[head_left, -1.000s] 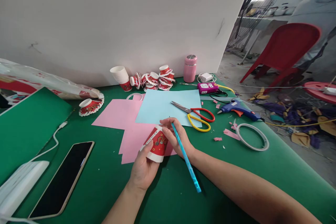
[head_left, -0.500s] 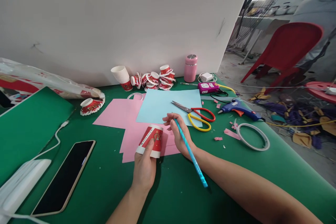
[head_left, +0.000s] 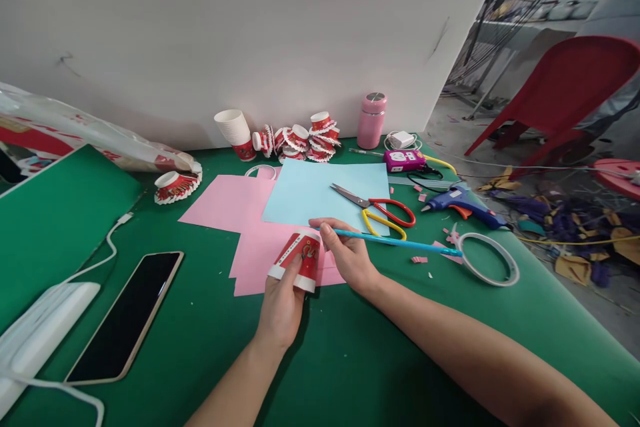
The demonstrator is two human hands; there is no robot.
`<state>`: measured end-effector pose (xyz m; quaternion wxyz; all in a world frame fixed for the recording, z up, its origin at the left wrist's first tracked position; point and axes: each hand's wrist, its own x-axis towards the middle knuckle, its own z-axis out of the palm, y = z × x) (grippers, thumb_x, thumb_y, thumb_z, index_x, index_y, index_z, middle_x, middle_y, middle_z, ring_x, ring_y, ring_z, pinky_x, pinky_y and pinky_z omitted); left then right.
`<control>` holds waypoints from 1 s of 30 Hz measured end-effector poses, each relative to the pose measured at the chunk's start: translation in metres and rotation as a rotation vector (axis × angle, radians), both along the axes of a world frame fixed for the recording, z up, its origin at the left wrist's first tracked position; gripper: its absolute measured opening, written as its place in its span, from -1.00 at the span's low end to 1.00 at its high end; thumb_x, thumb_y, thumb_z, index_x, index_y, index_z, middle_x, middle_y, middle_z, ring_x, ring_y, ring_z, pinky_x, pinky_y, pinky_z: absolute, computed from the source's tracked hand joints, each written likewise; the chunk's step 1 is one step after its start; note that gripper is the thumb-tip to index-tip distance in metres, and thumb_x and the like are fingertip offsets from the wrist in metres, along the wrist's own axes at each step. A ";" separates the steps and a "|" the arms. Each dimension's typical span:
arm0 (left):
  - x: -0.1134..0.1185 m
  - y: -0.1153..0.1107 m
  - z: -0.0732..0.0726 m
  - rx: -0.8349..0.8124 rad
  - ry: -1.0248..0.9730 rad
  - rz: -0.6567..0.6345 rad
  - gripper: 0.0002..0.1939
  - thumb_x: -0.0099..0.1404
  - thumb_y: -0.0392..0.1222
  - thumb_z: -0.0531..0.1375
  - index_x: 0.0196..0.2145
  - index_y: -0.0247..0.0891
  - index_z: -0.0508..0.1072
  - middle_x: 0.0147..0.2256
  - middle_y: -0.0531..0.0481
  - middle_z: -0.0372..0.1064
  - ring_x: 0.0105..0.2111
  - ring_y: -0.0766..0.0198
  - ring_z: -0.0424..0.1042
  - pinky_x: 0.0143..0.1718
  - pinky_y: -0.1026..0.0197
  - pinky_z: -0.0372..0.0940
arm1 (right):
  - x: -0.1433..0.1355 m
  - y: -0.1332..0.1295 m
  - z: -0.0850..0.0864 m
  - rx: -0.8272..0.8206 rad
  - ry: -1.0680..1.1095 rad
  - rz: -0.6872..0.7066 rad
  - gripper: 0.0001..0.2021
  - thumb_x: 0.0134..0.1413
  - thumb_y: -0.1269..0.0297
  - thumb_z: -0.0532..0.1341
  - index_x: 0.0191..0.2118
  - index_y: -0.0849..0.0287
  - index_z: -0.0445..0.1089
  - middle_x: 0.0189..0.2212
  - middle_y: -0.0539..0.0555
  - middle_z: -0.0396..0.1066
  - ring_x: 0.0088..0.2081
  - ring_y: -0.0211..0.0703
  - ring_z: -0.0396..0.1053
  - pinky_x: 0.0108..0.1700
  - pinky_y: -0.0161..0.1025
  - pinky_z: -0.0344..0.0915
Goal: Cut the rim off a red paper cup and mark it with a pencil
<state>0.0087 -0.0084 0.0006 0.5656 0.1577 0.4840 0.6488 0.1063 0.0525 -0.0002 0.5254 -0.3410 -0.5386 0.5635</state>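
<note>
My left hand [head_left: 284, 303] is closed around a red and white paper cup [head_left: 305, 257], which is tilted above the pink paper [head_left: 255, 253]. Between the thumb and fingers of my right hand [head_left: 350, 257] is a blue pencil [head_left: 395, 240]. One end of it is at the cup's upper rim, and the other points out to the right; whether it touches the cup I cannot tell. Just beyond my right hand, scissors [head_left: 367, 201] with one red and one yellow handle rest on a light blue sheet [head_left: 310, 190].
A cup stack [head_left: 235, 130], several cut red cups [head_left: 300, 140] and a pink flask [head_left: 373, 121] stand at the back. On the right lie a glue gun [head_left: 463, 203] and a white tape ring [head_left: 515, 267]. A phone [head_left: 127, 313] lies left, near a white cable [head_left: 95, 277].
My right hand has swung the pencil from slanting toward me to nearly level, its tip now at the cup's rim. The view has shifted slightly.
</note>
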 end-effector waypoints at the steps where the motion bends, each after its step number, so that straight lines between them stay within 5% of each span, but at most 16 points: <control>1: 0.000 0.000 0.000 0.003 0.005 -0.010 -0.72 0.10 -0.12 0.25 -0.20 -0.22 0.48 -0.17 -0.05 0.47 -0.05 0.12 0.38 -0.01 0.11 0.22 | 0.000 0.000 0.001 0.002 -0.002 0.008 -0.69 0.04 0.02 0.12 -0.31 0.17 0.41 -0.48 0.02 0.34 -0.46 -0.26 0.28 -0.43 -0.32 0.28; 10: 0.002 -0.004 -0.005 0.022 0.054 -0.067 -0.69 0.11 -0.11 0.25 -0.16 -0.17 0.46 -0.11 -0.02 0.45 -0.01 0.13 0.34 -0.04 0.19 0.23 | -0.002 -0.003 0.000 0.004 -0.016 0.021 -0.75 0.04 0.09 0.14 -0.47 0.16 0.19 -0.65 -0.10 0.23 -0.61 -0.36 0.21 -0.54 -0.38 0.21; 30: 0.001 -0.003 -0.007 0.035 0.090 -0.093 -0.61 0.08 -0.07 0.26 -0.10 -0.16 0.43 -0.01 -0.04 0.37 0.09 0.05 0.23 0.01 0.12 0.21 | -0.002 -0.004 -0.005 0.129 -0.196 -0.017 -0.80 0.10 0.17 0.08 -0.45 0.17 0.22 -0.63 -0.05 0.27 -0.58 -0.31 0.26 -0.53 -0.38 0.21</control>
